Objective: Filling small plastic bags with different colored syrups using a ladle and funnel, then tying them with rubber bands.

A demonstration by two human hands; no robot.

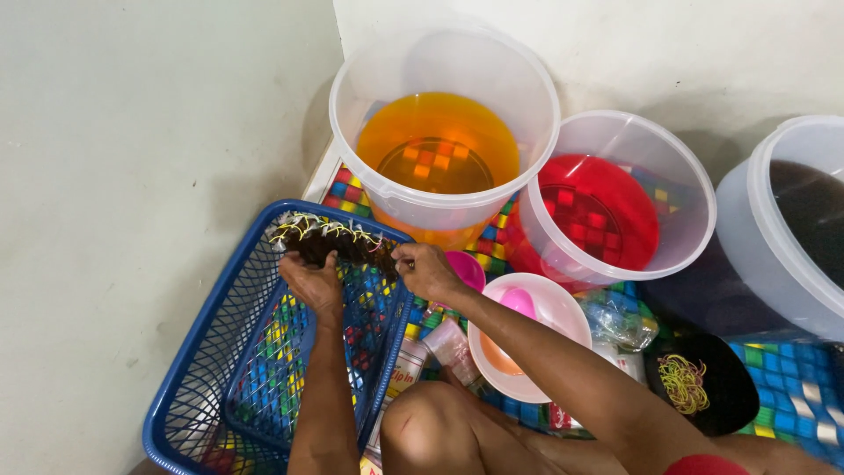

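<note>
blue mesh basket (211, 369) tilted on the floor, lower left; across its far rim lies a dark bundle (338, 242) tied with pale bands, long axis left to right; left hand (312, 283) cups it from below, fingers curled; right hand (426, 268) at its right end, fingers pinching; both hands touch it.

The dark-liquid bucket (796, 229) runs off the right edge, and the blue basket (211, 352) off the bottom
</note>
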